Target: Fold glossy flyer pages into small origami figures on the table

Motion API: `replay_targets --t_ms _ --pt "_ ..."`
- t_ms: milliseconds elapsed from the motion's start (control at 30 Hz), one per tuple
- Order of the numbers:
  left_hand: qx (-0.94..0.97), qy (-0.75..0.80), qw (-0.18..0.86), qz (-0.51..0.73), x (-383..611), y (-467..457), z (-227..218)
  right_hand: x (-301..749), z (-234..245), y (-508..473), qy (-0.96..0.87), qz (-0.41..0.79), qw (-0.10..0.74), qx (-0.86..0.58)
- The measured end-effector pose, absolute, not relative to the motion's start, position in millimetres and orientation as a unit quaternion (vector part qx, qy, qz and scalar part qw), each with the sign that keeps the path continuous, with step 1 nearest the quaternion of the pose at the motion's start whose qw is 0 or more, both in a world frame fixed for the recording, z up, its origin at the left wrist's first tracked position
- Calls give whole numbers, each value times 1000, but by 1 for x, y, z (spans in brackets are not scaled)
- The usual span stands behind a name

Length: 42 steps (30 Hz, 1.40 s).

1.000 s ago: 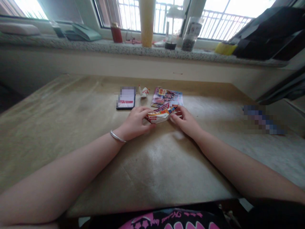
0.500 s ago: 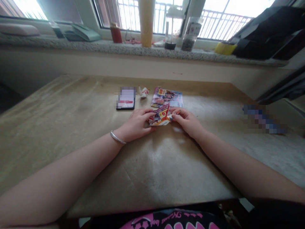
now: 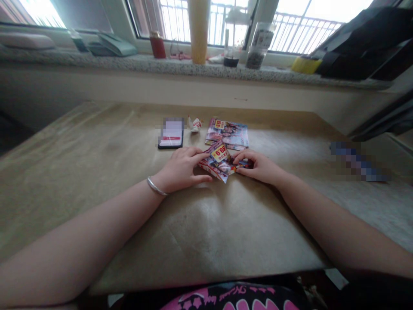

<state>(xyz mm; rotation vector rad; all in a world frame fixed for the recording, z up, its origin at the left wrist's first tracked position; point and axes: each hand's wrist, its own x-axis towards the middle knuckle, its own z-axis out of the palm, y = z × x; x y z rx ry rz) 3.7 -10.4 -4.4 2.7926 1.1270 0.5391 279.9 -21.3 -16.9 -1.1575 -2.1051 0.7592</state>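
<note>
A folded, creased colour flyer (image 3: 220, 160) with a yellow price patch lies between my two hands over the table. My left hand (image 3: 182, 170), with a silver bangle at the wrist, holds its left end. The fingers reach over the upper edge and the thumb stretches along the lower edge. At the right end, my right hand (image 3: 260, 167) is closed on the paper between thumb and fingers. Just behind the folded piece is a flat stack of similar flyers (image 3: 230, 131). A small crumpled paper shape (image 3: 195, 125) sits to the left of that stack.
A phone (image 3: 171, 132) lies behind my left hand. On the stone windowsill (image 3: 135, 64) stand a red bottle (image 3: 157, 45), a tall yellowish cylinder (image 3: 198, 34), clear containers (image 3: 260, 47) and a black bag (image 3: 361, 47). A blurred-out flat object (image 3: 358, 162) lies at the table's right.
The folded flyer has turned and spread, showing more of its price patch, with a corner now pointing toward me. My right hand has shifted slightly right and nearer me; the left thumb stretches out more.
</note>
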Motion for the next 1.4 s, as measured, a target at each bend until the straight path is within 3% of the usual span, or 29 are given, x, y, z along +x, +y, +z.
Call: replay_targets --t_ms 367,667,1267,1400 --pt "928 308 11 210 5 -15 1 274 -19 -24 -845 179 303 -402" --pt "929 322 -2 183 6 -13 -2 272 -26 -22 -754 320 356 -449" --pt "860 406 166 261 8 -14 -9 264 -20 -27 -718 329 299 -535" --pt "839 416 207 284 9 -14 -7 261 -20 -27 -728 285 314 -539"
